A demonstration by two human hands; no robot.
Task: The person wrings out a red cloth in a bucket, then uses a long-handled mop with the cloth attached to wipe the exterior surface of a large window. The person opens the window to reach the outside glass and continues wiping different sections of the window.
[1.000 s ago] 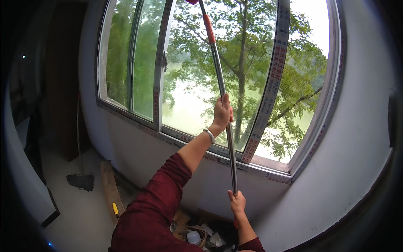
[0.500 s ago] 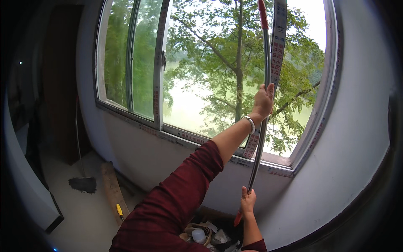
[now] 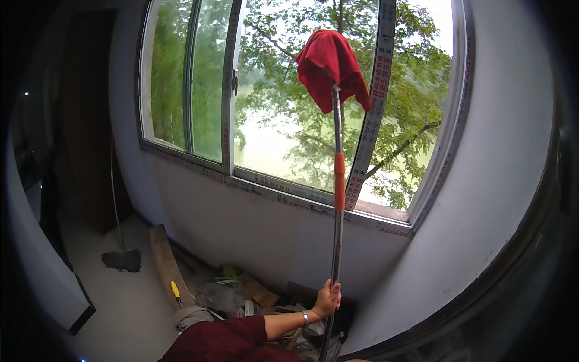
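My left hand [image 3: 326, 300] is clamped round the metal pole [image 3: 337, 241], below its orange sleeve [image 3: 339, 181]; my right hand is out of sight, so I cannot tell how it grips. The red cloth [image 3: 333, 66] hangs draped over the pole's top end, in front of the window [image 3: 277, 163], left of the taped upright bar [image 3: 371, 108]. From this one view I cannot tell whether it touches the glass. To handle this well, I judge a firm grip and a nearly upright pole matter most, since the weight sits at the far end and could swing. I'd move slowly, minding the cloth's loose corners, which could slip off or snag on the bar. I'd also want steady footing, with the loose clutter [image 3: 259, 292] near the lower end, and the yellow-handled tool [image 3: 175, 291] lying on the board [image 3: 161, 253] off to the left.
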